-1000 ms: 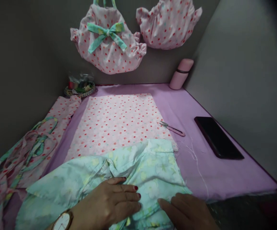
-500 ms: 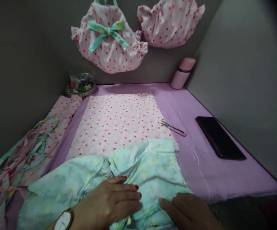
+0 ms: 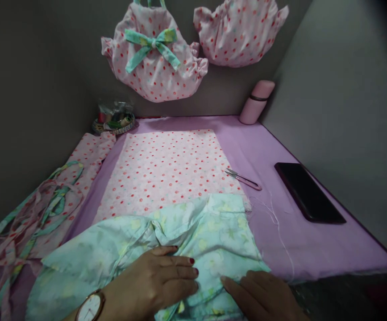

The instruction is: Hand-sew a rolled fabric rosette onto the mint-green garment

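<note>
Fabric (image 3: 213,232) lies under flat left hand (image 3: 160,281); right hand (image 3: 263,296) cut off, grip unclear.

We face a table (image 3: 314,249) under a lilac cover. Behind the table rises a dark grey back wall (image 3: 46,67). Along the table's right edge runs a paler side wall (image 3: 347,111). They meet past the table's far right corner. The light is dim.

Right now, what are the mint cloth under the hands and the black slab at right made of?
Mint cloth: thin woven fabric, probably cotton, matte; it creases and bunches under the left hand. Black slab: probably a glass-faced phone, glossy; flat, faint sheen.
</note>
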{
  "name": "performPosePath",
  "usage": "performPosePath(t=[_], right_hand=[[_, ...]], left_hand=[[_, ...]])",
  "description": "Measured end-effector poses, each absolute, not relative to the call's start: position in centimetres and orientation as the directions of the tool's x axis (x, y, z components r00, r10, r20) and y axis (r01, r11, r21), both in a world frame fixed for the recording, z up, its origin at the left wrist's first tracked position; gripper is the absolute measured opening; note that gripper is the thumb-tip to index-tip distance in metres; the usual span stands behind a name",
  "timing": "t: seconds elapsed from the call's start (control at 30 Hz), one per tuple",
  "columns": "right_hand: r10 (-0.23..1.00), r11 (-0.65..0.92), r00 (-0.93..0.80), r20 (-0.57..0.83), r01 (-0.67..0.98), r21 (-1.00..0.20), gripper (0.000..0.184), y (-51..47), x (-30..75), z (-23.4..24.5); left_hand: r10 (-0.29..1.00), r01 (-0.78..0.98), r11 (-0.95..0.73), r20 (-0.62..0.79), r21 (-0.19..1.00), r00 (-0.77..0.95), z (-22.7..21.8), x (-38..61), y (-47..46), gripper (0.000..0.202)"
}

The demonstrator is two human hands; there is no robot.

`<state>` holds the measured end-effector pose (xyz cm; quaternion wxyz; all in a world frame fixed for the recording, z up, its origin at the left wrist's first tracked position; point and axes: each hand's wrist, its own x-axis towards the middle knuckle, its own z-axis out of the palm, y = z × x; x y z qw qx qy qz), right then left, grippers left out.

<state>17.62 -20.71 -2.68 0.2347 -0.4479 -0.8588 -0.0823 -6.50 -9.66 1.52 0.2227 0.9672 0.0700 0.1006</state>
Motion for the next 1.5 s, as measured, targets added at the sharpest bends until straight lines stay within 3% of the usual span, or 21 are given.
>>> performPosePath(t=[0.43, 0.7, 0.87, 1.03, 1.3, 1.5], right_hand=[[0.644, 0.677, -0.588, 0.489, 0.736, -0.006, 0.035, -20.2, 18.4, -2.7], [0.655, 0.631, -0.442, 0.613, 0.766, -0.122, 0.010, -20.4, 16.2, -3.5], [0.604, 0.622, -0.417, 0.679, 0.779, -0.076, 0.021, -19.7, 14.7, -2.8], [0.636, 0.607, -0.397, 0.662, 0.787, -0.111, 0.017, -19.7, 14.5, -2.8], [0.632, 0.607, -0.424, 0.649, 0.792, -0.073, 0.035, -19.9, 14.6, -3.4], [0.608, 0.635, -0.448, 0.655, 0.770, -0.064, 0.032, -19.9, 14.9, -3.4]], left_hand=[[0.192, 0.095, -0.884, 0.171, 0.459, 0.966, 1.4, -6.6, -9.8, 0.024], [0.189, 0.100, -0.882, 0.152, 0.460, 0.970, 1.4, -6.7, -9.7, 0.020], [0.186, 0.091, -0.870, 0.152, 0.485, 0.971, 1.6, -6.5, -9.6, 0.021], [0.184, 0.103, -0.868, 0.122, 0.485, 0.975, 1.6, -6.6, -9.6, 0.024], [0.186, 0.115, -0.861, 0.098, 0.495, 0.978, 1.3, -6.8, -9.8, 0.026], [0.190, 0.134, -0.846, 0.057, 0.515, 0.980, 1.1, -7.0, -9.8, 0.036]])
